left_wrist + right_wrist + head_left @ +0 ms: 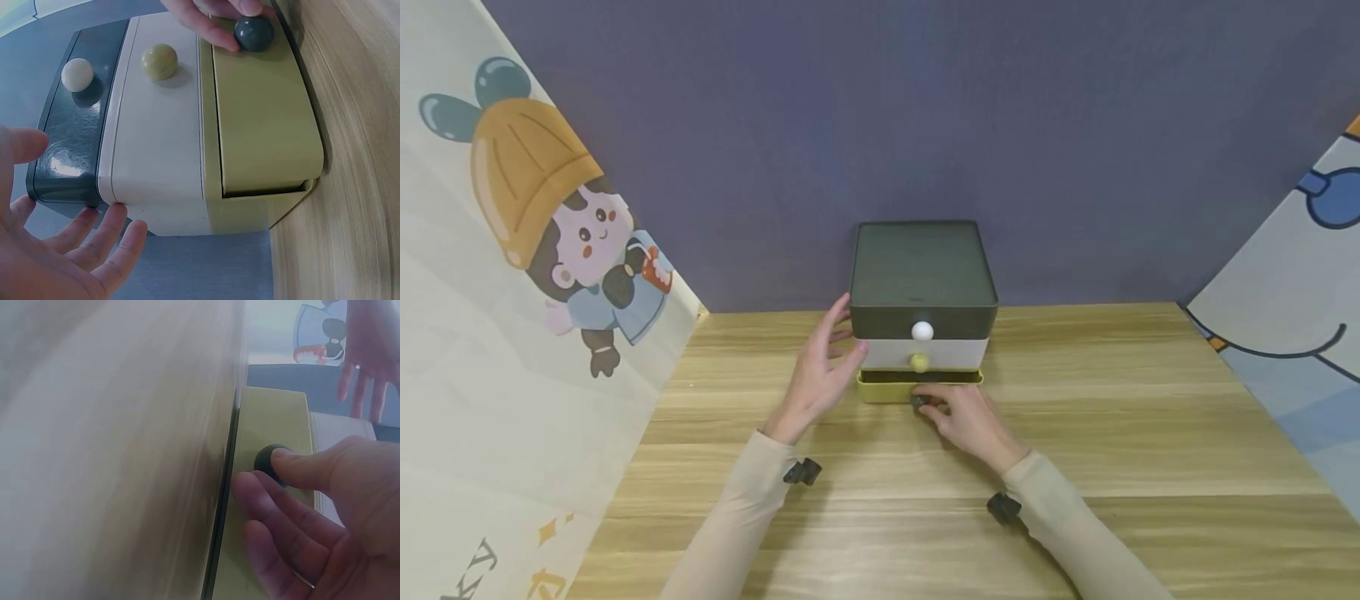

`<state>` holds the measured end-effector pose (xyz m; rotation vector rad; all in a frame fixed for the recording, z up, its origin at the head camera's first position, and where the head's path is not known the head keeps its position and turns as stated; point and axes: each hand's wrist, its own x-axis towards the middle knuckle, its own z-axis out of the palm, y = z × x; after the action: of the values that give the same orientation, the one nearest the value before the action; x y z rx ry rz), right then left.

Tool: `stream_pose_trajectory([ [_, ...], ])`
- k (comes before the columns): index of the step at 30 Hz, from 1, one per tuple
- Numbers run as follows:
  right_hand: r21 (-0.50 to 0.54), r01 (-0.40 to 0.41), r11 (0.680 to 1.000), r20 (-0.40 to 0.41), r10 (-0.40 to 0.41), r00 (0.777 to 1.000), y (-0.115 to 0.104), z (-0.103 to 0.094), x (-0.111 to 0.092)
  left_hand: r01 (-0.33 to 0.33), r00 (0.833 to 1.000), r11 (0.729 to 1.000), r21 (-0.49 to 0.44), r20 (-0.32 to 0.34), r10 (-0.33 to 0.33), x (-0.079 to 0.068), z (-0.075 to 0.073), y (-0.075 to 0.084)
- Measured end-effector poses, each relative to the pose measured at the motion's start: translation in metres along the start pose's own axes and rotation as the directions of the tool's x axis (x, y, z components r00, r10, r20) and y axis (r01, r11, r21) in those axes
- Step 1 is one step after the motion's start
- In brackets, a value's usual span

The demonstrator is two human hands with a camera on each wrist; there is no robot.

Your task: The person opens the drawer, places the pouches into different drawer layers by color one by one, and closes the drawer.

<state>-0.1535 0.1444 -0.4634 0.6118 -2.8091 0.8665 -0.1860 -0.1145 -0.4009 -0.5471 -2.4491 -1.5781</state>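
A small chest with three drawers (922, 262) stands against the back wall: dark green on top, white in the middle, yellow-green at the bottom. My right hand (970, 421) pinches the round dark knob (265, 464) of the bottom drawer (269, 119) between thumb and fingers. That drawer stands slightly pulled out, with a dark gap above its front in the head view. At the chest's left side is my left hand (820, 371), fingers spread; in the left wrist view its fingertips are at the upper drawers' side, contact unclear.
A white knob (922, 331) sticks out from the top drawer and a yellow-green knob (919, 362) from the middle one. The chest sits on a wood-grain table (1112, 400). Behind rises a dark blue wall (1075, 150); cartoon-printed panels (460, 333) flank both sides.
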Motion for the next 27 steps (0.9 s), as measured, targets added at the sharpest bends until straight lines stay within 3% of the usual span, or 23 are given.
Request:
stream_pose_trajectory([
  [27,0.038,-0.006,0.999,-0.027,0.007,1.0,0.011,0.001,0.017,0.014,1.0,1.0,0.026,0.003,-0.014,-0.003,0.002,0.004],
])
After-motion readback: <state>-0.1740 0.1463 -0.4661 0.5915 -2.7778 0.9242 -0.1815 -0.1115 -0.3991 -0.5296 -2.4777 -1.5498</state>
